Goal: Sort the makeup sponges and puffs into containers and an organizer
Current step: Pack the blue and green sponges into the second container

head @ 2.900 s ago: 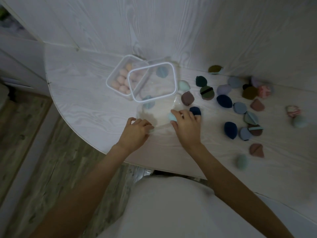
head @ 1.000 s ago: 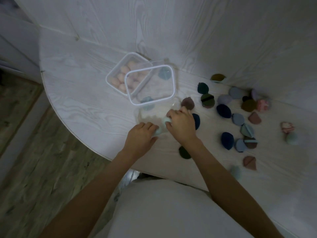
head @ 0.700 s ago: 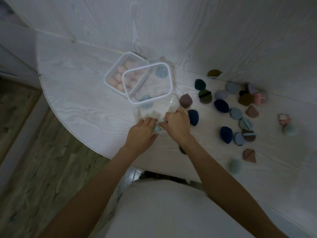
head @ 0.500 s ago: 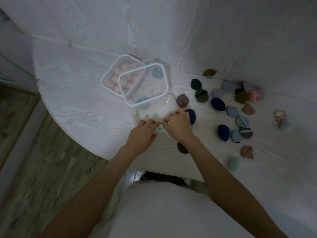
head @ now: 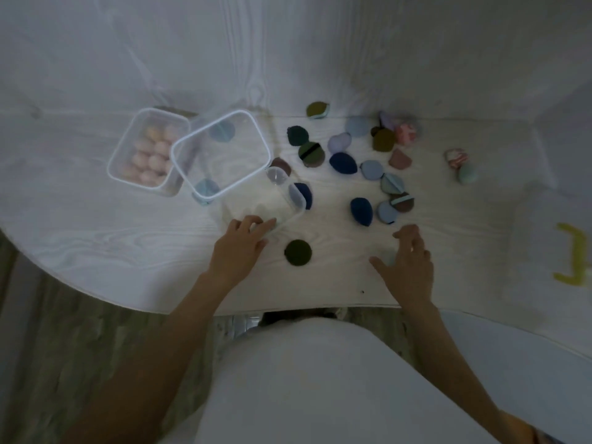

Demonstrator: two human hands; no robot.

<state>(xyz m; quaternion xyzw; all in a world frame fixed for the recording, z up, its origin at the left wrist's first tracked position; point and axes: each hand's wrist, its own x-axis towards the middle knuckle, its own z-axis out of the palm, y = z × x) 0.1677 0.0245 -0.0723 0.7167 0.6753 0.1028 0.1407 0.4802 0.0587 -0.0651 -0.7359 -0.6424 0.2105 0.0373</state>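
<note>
Two clear containers stand at the left of the white table. Leftmost, the white-rimmed tub holds pink sponges packed in rows. Just to its right, and overlapping its corner, the second white-rimmed tub shows pale blue puffs through its clear walls, one at the far end and one at the near end. In front of it, a low clear container lies on the table; its contents cannot be told. The left hand rests at this container's near edge, its fingers loosely extended and touching the rim, holding nothing that can be seen. Just right of that hand, a dark green round puff lies alone on the table. Beyond it, loose sponges and puffs are scattered toward the back wall: a dark blue sponge near the middle, a light blue puff touching a brown puff with a pale strap, a lilac sponge and an olive puff further back. The right hand hovers low over the table in front of this group, fingers spread and relaxed; whether anything lies beneath the palm cannot be told. Well to the right lie a pink-and-white marbled sponge and, touching it, a pale green sponge. At the far right edge, a yellow mark shows on the table.
</note>
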